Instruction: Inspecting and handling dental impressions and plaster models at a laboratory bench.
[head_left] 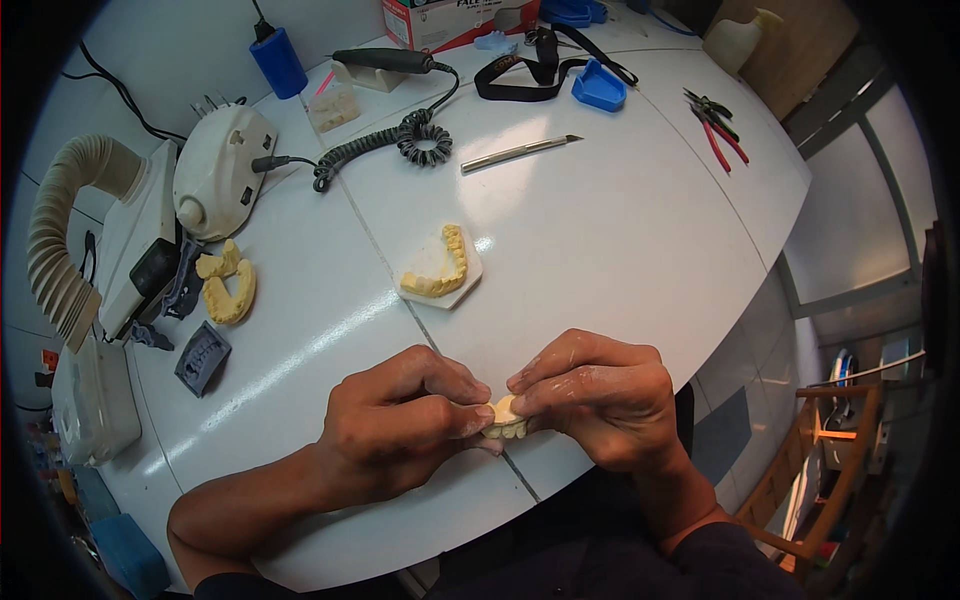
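Near the front edge of the white table [640,260], my left hand [400,420] and my right hand [595,400] grip a small cream-yellow dental cast piece [505,420] with teeth along its lower side, fingertips of both on it. Just beyond them a yellow dental cast [450,255] lies on a white base. Off to the left sit more yellow cast pieces [228,295] and a grey moulded piece [202,358].
A white control unit [220,170], coiled-cord handpiece [380,58] and hose extractor [75,200] occupy the back left. A craft knife [515,152], blue tray [598,88], black strap [510,85] and pliers [718,135] lie farther back. A wooden frame [840,450] stands right, below table level.
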